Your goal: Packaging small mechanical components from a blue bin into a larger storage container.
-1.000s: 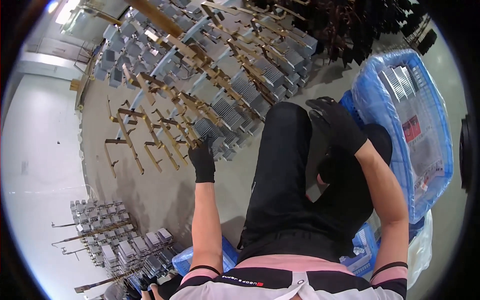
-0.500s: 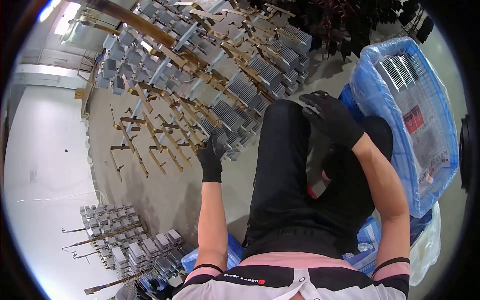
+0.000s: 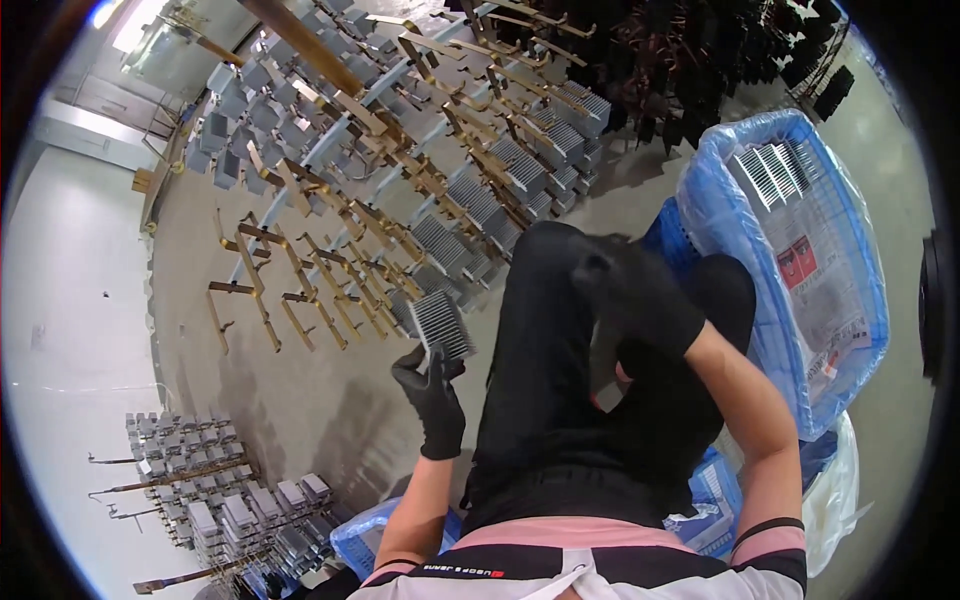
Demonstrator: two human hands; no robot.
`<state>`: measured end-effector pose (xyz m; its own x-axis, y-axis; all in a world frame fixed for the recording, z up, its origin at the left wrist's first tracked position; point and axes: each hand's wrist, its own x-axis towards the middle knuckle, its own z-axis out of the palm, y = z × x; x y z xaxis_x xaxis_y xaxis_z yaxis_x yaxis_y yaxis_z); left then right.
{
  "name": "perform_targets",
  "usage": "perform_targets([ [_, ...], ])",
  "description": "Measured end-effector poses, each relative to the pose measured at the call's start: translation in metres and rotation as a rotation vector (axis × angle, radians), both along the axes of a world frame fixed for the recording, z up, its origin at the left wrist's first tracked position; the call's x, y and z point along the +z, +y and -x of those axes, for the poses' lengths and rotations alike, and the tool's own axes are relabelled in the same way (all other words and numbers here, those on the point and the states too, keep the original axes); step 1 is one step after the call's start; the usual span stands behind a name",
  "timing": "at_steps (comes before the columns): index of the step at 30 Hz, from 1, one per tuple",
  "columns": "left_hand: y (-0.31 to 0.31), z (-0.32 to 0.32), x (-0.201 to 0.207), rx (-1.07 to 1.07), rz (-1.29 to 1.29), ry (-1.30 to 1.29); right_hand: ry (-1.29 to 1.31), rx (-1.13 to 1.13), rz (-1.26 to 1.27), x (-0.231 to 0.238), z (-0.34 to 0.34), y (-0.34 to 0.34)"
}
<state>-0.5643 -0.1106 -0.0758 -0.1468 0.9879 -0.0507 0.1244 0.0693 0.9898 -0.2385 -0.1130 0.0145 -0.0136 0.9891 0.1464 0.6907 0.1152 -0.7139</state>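
Note:
My left hand (image 3: 432, 395), in a dark glove, grips a grey finned metal heat sink (image 3: 441, 322) by its lower edge. The piece is held up at the near side of a rack (image 3: 385, 150) with brass-coloured hooks, where more finned heat sinks (image 3: 475, 205) hang in rows. My right hand (image 3: 635, 290), gloved too, is over my knees, and motion smears its fingers. I cannot make out whether it holds anything. Right of it is a blue basket (image 3: 700, 215) lined with clear plastic, with finned heat sinks (image 3: 775, 172) and printed paper inside.
At the lower left stands another rack with grey metal parts (image 3: 230, 510). Dark parts (image 3: 670, 60) hang at the far right. A white wall (image 3: 75, 300) runs along the left. Blue crates (image 3: 715, 500) and a white plastic bag (image 3: 835, 500) sit close beside me.
My left hand has come back toward me from the rack with a heat sink now in its grip. The right hand has moved slightly nearer and left. The whole view has shifted a little.

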Motion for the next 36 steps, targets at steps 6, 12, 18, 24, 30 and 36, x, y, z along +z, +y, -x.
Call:
perform_targets([
  [6, 0.01, -0.084, 0.075, -0.205, -0.425, 0.023, 0.492, 0.158, -0.125, 0.054, 0.043, -0.032],
  [12, 0.009, -0.163, 0.109, -0.4, -0.916, 0.433, 0.063, -0.263, -0.285, 0.073, 0.001, -0.05],
  [18, 0.027, -0.166, 0.103, -0.598, -0.874, 0.484, -0.076, -0.484, -0.325, 0.11, -0.11, -0.072],
  [24, 0.044, -0.148, 0.047, -0.473, -0.762, 0.704, -0.354, -0.505, -0.311, 0.054, -0.208, -0.071],
  [30, 0.046, -0.158, 0.05, -0.466, -0.82, 0.797, -0.564, -0.324, -0.251, -0.019, -0.233, -0.045],
  [36, 0.045, -0.16, 0.053, -0.477, -0.805, 0.777, -0.614, -0.276, -0.169, -0.028, -0.23, -0.024],
])
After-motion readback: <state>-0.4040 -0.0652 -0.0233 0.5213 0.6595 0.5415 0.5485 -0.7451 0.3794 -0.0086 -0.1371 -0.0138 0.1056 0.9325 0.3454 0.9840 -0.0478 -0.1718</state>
